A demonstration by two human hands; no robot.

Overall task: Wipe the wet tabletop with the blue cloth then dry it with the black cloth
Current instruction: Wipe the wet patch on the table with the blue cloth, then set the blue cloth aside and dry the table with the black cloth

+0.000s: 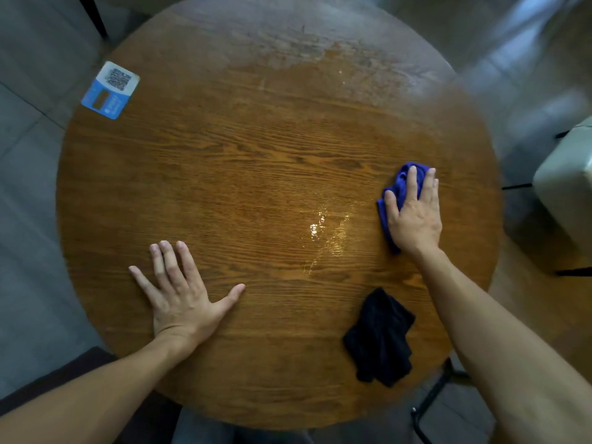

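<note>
A round wooden tabletop [243, 174] fills the view. A shiny wet patch [325, 233] lies right of its centre. My right hand [413, 216] presses flat on a bunched blue cloth [402, 181] near the table's right edge, just right of the wet patch. The black cloth [379, 339] lies crumpled and untouched near the front right edge, below my right hand. My left hand [179, 288] rests flat on the wood at the front left, fingers spread, holding nothing.
A blue and white card with a QR code [110, 89] sits at the table's far left edge. A pale seat [567, 193] stands to the right. Black metal legs [431, 402] show under the front right rim. Grey floor surrounds the table.
</note>
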